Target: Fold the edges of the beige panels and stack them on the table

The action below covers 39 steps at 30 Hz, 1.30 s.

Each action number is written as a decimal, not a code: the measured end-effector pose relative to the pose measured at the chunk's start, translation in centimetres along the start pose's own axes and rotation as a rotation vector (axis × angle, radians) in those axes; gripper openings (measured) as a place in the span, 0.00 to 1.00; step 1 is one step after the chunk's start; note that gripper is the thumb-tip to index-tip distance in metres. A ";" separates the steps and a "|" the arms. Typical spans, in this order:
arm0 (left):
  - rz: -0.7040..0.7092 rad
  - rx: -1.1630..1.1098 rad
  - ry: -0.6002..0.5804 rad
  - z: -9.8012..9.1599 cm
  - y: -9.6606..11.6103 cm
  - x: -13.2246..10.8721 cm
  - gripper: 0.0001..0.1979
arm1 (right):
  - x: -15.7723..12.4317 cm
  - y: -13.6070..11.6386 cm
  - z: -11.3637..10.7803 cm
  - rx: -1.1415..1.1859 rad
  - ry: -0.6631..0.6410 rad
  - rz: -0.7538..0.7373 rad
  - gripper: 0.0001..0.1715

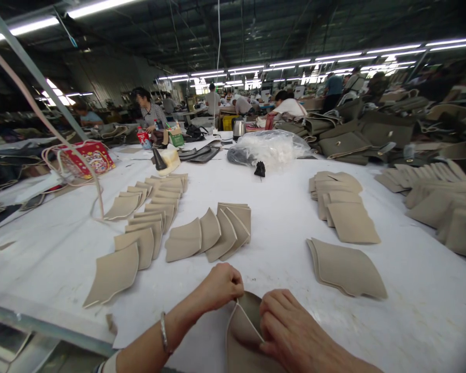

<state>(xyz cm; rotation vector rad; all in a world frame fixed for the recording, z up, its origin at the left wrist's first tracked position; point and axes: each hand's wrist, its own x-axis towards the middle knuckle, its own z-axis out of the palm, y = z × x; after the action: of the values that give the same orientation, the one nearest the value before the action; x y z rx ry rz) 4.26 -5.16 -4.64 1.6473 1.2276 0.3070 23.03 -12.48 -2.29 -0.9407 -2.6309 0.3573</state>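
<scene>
Both my hands pinch a beige fabric panel [244,331] with a pale bound edge at the near side of the table. It is folded or curled upward between them. My left hand [221,287], with a metal bangle [163,332] on its wrist, grips the panel's upper left edge. My right hand [283,321] presses its fingers against the right side. Just beyond them lie similar curved panels: a long overlapping row [134,238], a fanned group [213,233], a stack [345,212] and a double panel [347,269] nearest my right hand.
A white-covered work table [419,311] runs ahead, with more stacked panels [431,202] at right. A plastic bag [272,147], electric kettle [238,129] and red patterned bag [89,158] stand farther off. Co-workers sit beyond, among olive bags [344,145].
</scene>
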 end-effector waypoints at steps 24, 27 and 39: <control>0.204 0.155 -0.072 1.8 -1.9 -5.8 0.07 | -1.7 0.5 4.6 0.242 0.015 0.235 0.11; 0.221 0.167 -0.077 1.8 -2.0 -5.7 0.08 | -1.9 0.6 4.9 0.252 0.035 0.233 0.10; 0.310 0.318 -0.072 2.5 -1.8 -5.2 0.08 | -2.1 1.1 5.6 0.208 0.097 0.145 0.11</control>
<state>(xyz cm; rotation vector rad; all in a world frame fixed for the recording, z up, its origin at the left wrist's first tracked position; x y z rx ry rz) 2.70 -10.92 -5.47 2.1112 1.0022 0.2486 23.10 -13.71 -8.26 -1.0528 -2.3900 0.5931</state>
